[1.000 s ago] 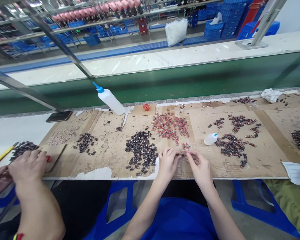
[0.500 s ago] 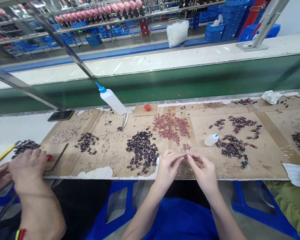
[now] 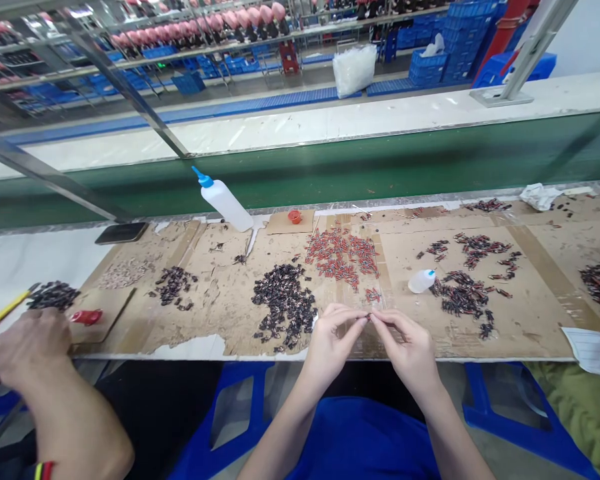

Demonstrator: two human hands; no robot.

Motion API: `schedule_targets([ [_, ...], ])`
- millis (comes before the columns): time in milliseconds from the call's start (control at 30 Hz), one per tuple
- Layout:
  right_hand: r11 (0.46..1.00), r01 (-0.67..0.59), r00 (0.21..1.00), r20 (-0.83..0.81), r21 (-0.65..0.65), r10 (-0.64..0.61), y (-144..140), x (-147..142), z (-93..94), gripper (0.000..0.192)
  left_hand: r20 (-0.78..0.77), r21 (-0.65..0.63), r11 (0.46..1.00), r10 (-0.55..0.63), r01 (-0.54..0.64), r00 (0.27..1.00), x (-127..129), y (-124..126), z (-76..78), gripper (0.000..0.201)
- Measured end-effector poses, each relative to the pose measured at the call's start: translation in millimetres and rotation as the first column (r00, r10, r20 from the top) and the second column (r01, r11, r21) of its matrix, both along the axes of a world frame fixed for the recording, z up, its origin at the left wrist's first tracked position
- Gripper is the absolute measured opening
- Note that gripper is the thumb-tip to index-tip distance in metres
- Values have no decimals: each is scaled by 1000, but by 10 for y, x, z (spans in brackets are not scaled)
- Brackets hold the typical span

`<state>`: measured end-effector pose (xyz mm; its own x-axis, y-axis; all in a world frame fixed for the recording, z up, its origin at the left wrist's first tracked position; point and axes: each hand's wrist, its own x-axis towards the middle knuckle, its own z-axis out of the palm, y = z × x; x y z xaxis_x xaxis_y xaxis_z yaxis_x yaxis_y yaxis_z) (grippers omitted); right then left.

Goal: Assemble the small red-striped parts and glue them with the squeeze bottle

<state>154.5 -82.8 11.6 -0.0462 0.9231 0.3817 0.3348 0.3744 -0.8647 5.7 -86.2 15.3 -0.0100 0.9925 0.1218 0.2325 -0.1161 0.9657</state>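
Note:
My left hand (image 3: 331, 339) and my right hand (image 3: 404, 341) meet fingertip to fingertip over the table's front edge. Both are closed in a pinch around a tiny dark part (image 3: 369, 317), mostly covered by the fingers, so its kind is unclear. To the left of my hands lies a heap of small black parts (image 3: 285, 303). Beyond them spread many small red-and-metal pieces (image 3: 333, 253), with a little cluster (image 3: 373, 295) just past my fingertips. On the right, a small white squeeze bottle (image 3: 421, 281) lies tilted beside a pile of black-and-red pieces (image 3: 460, 295).
A large white bottle with a blue nozzle (image 3: 226, 205) leans at the back, near a red cap-like dish (image 3: 295, 217). At left, a co-worker's hand (image 3: 30, 343) is near a red object (image 3: 87, 317) and a yellow-handled tool (image 3: 5, 313). Cardboard (image 3: 220, 287) covers the table.
My hands stay nearly in place, with slight finger movement around the small part. The co-worker's hands have shifted left, uncovering the red object on the cardboard.

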Motion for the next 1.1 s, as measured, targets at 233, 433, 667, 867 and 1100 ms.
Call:
schedule_targets([
  [233, 974, -36, 992, -125, -223, 8, -6, 6, -85, 16, -27, -67, 994, 80, -82, 996, 39, 18, 21, 11],
  [433, 921, 5, 942, -308, -390, -136, 5, -1, -119, 30, 1, -52, 998, 29, -29, 1000, 98, 35, -3, 10],
  [667, 932, 110, 941, -265, -344, -209, 1, 137, -188, 28, 72, -41, 998, -44, 47, 996, 311, 48, -172, 15],
  [867, 835, 482, 841, -125, -266, -526, 106, 619, -190, 31, -250, 63, 997, 50, -36, 967, 44, 148, -239, 28],
  [1100, 822, 568, 778, 300, 41, -553, 461, 1099, -229, 68, -685, 117, 986, 169, -122, 709, -734, 448, -385, 36],
])
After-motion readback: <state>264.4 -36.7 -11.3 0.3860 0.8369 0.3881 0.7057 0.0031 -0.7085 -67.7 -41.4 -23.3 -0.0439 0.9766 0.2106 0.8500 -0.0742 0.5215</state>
